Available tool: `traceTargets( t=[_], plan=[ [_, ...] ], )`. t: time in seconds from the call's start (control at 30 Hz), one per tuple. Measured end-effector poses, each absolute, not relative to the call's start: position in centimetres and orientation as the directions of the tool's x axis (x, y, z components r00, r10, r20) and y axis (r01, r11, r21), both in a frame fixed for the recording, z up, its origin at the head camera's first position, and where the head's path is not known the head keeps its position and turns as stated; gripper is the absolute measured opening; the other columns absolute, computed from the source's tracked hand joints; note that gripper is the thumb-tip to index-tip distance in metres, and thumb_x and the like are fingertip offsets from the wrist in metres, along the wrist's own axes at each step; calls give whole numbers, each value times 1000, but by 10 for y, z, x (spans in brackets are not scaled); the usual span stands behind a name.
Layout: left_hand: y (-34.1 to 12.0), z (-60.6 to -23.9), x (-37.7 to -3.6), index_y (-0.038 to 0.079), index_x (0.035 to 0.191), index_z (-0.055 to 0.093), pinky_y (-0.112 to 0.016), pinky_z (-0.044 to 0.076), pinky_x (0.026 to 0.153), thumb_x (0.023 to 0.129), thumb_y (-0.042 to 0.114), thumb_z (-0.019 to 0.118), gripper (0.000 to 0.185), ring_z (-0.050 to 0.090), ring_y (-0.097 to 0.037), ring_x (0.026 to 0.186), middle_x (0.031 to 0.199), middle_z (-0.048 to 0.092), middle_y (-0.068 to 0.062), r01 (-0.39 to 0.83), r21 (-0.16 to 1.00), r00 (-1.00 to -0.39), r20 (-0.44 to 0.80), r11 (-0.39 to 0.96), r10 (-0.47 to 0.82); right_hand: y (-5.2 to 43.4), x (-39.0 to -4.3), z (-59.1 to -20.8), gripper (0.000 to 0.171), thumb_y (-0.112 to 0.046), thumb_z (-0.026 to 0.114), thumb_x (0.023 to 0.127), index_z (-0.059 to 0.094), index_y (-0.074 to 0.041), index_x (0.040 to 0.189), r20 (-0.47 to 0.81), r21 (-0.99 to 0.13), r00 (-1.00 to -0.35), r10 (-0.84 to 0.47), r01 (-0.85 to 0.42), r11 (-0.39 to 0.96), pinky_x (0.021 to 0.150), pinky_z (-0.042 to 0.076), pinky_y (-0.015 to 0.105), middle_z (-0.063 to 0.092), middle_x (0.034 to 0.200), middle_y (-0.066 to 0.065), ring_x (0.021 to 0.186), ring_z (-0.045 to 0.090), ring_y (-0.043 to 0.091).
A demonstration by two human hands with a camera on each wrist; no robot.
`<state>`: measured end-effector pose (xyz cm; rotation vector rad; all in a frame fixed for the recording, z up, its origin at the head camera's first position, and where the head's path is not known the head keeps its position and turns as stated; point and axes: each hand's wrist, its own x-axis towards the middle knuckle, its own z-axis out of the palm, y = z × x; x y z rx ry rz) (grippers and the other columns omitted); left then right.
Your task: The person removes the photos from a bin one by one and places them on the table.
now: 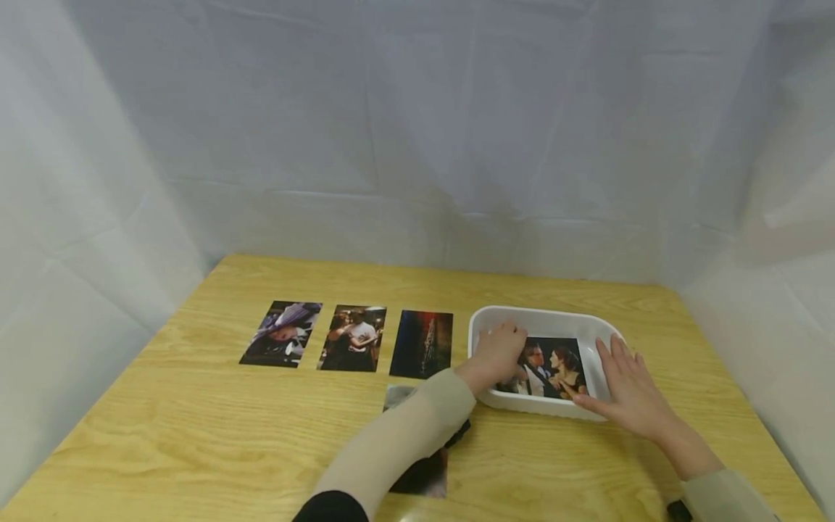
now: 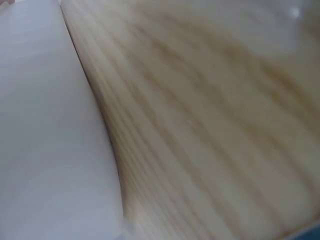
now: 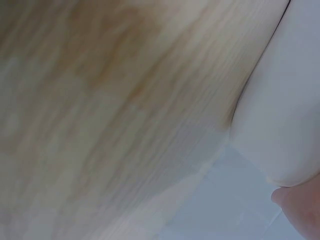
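A white tray (image 1: pixel 541 313) stands at the right of the table, with a photo (image 1: pixel 554 373) of two people lying in it. My left hand (image 1: pixel 501 355) reaches over the tray's left part, fingers bent down at the photo's left end; its fingertips are hidden, and I cannot tell whether they pinch the photo. My right hand (image 1: pixel 629 388) spreads over the tray's right rim, fingers straight, thumb by the photo's lower right corner. In the left wrist view the tray wall (image 2: pixel 55 130) fills the left side. A fingertip (image 3: pixel 300 207) shows beside the tray (image 3: pixel 285 100) in the right wrist view.
Left of the tray, three photos lie in a row: a purple-toned one (image 1: pixel 282 333), one of a couple (image 1: pixel 352 338) and a dark red-blue one (image 1: pixel 422 344). Another dark photo (image 1: pixel 424 477) lies partly under my left sleeve (image 1: pixel 404 435). White sheets (image 1: pixel 417 145) enclose the wooden table (image 1: pixel 215 428).
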<state>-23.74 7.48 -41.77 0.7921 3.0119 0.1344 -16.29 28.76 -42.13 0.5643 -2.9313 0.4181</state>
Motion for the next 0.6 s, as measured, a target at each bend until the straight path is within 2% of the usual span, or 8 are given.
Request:
traceTargets(
  t=[0.2,0.4,0.6],
  plan=[
    [74,-414,-237,18,111,58,-24,44,73,77,35,67,39,51,-11,91,100,53,2,514,175,-858,110,839,502,289,-163,-421,97,-49,58,79,9,11,136,170,-251,-923,-345,-379,891,97,3,59,2,136,38,126,2,46],
    [72,-413,-236,17,112,58,-23,44,73,83,24,63,30,52,-10,90,101,53,2,515,296,-857,153,804,492,288,-163,-420,97,-51,58,78,10,11,136,161,-241,-926,-341,-371,897,96,4,60,2,136,38,126,4,47],
    [70,-410,-237,15,113,56,-22,44,74,86,21,59,28,53,-11,92,107,52,-1,489,403,-869,144,774,474,288,-163,-419,97,-51,57,79,10,11,136,148,-246,-928,-343,-371,896,97,3,59,2,136,38,126,3,46]
  ],
)
